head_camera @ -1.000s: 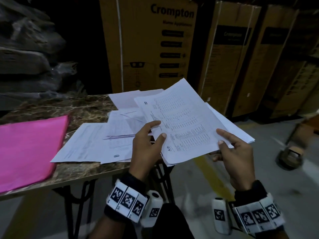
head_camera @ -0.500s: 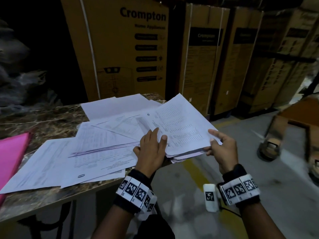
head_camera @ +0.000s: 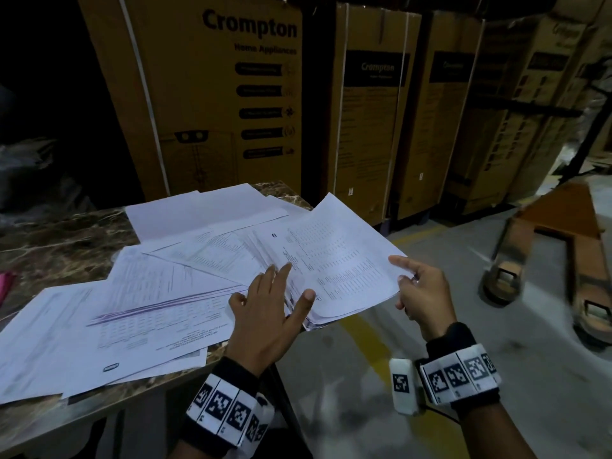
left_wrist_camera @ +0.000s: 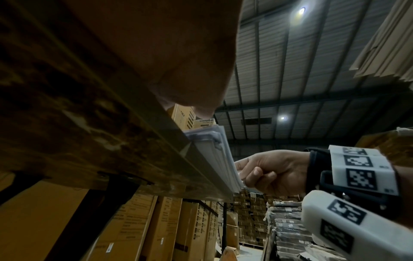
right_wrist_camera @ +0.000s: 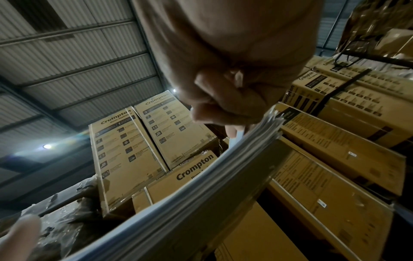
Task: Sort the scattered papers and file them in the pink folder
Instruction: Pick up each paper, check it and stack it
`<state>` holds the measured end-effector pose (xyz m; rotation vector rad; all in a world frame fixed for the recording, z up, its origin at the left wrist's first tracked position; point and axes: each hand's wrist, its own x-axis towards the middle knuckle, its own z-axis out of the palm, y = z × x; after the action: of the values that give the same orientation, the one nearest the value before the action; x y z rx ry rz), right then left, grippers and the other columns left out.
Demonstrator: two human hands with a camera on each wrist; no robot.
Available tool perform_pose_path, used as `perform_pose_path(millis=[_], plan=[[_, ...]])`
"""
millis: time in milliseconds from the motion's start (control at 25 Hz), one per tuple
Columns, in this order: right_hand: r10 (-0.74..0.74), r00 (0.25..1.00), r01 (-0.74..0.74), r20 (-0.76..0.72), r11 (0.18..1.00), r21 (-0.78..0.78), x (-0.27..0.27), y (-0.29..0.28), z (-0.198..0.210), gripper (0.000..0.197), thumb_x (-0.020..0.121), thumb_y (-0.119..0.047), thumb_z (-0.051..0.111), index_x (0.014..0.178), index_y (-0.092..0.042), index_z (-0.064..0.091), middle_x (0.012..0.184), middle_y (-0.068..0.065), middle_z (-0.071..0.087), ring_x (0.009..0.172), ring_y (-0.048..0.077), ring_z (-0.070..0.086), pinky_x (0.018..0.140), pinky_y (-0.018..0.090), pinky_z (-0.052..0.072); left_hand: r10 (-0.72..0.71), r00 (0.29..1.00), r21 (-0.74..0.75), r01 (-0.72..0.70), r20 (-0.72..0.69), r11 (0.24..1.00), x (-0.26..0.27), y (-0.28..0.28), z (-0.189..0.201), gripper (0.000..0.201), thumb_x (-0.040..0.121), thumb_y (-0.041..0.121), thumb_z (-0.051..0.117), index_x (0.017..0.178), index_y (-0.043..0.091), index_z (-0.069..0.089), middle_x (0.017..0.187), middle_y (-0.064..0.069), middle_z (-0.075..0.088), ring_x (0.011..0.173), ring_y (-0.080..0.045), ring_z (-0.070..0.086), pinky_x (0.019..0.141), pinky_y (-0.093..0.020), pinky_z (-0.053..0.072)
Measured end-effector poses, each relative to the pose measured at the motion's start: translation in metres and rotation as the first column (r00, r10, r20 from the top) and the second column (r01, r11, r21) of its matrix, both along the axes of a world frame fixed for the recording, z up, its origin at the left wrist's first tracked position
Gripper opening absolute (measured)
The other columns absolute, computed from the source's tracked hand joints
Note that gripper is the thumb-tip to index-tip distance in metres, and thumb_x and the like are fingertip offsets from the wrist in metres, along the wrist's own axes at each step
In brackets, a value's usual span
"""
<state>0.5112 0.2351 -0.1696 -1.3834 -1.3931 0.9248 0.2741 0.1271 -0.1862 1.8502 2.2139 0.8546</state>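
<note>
A thick stack of printed papers [head_camera: 334, 263] lies tilted over the right end of the marble table [head_camera: 63, 246]. My right hand [head_camera: 402, 276] pinches its right edge, thumb on top; the right wrist view shows those fingers [right_wrist_camera: 223, 109] curled on the stack's edge [right_wrist_camera: 178, 203]. My left hand [head_camera: 291, 284] lies flat with fingers spread, thumb on the stack's near corner, the other fingers on the sheets beside it. Loose scattered papers [head_camera: 149, 309] overlap across the table. Only a sliver of the pink folder [head_camera: 4, 286] shows at the far left edge.
Tall Crompton cardboard boxes [head_camera: 212, 101] stand close behind the table. An orange pallet jack [head_camera: 563, 246] sits on the concrete floor to the right. Dark wrapped bundles [head_camera: 29, 160] fill the back left. The table's front edge [left_wrist_camera: 156, 141] runs under my left palm.
The stack came down from in front of me onto the table's right end. My left hand went from gripping the stack to lying flat. The pink folder slid almost out of view.
</note>
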Motion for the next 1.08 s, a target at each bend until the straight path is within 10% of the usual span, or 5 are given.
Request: perform_pose_path(millis=[280,560,680,840,1080], plan=[[0.046,0.991,-0.05,0.126,0.998,0.028,0.004,-0.006,-0.005,0.045,0.098,-0.001,0.05,0.137,-0.021,0.057,0.091,0.008,0.059,0.039,0.002,0.052,0.041,0.013,0.041,0.013,0.996,-0.007,-0.014,-0.093,1.0,0.001,0.001,-0.005,0.089,0.076,0.09,0.008,0.147,0.045,0.036,0.165,0.005,0.02,0.149,-0.011,0.016,0.111,-0.046,0.006],[0.065,0.988,-0.081,0.14,0.99,0.112,0.004,-0.004,-0.015,0.053,0.092,-0.002,0.06,0.139,-0.026,0.054,0.136,-0.004,0.051,0.058,0.02,0.062,0.048,0.027,0.052,0.031,0.997,0.011,-0.03,-0.069,0.999,0.003,-0.002,-0.004,0.084,0.078,0.085,0.011,0.141,0.042,0.045,0.161,0.005,0.029,0.148,-0.011,0.021,0.111,-0.044,0.007],[0.018,0.968,-0.07,0.25,0.977,0.202,0.008,-0.005,-0.021,0.054,0.09,-0.008,0.064,0.139,-0.027,0.052,0.149,-0.008,0.041,0.092,0.032,0.066,0.07,0.04,0.059,0.032,0.998,0.035,-0.03,-0.063,0.999,0.003,-0.002,-0.004,0.075,0.086,0.083,0.018,0.142,0.04,0.044,0.161,0.004,0.03,0.148,-0.012,0.022,0.11,-0.042,0.006],[-0.052,0.913,-0.126,0.406,0.907,0.401,0.001,-0.022,-0.024,0.044,0.092,-0.005,0.061,0.133,-0.021,0.058,0.146,-0.002,0.048,0.123,0.022,0.055,0.099,0.039,0.05,0.026,0.999,0.185,-0.02,-0.03,0.983,0.004,-0.006,-0.007,0.069,0.086,0.077,0.024,0.133,0.036,0.056,0.153,0.007,0.043,0.142,-0.011,0.031,0.108,-0.038,0.011],[-0.052,0.924,-0.197,0.379,0.785,0.588,-0.013,-0.055,-0.022,0.036,0.093,-0.001,0.061,0.124,-0.018,0.065,0.127,-0.006,0.062,0.113,0.012,0.059,0.091,0.029,0.052,-0.121,0.993,0.483,0.104,0.003,0.87,0.002,-0.016,-0.009,0.04,0.096,0.056,0.046,0.11,0.027,0.071,0.125,0.009,0.066,0.12,-0.015,0.058,0.097,-0.044,0.037]])
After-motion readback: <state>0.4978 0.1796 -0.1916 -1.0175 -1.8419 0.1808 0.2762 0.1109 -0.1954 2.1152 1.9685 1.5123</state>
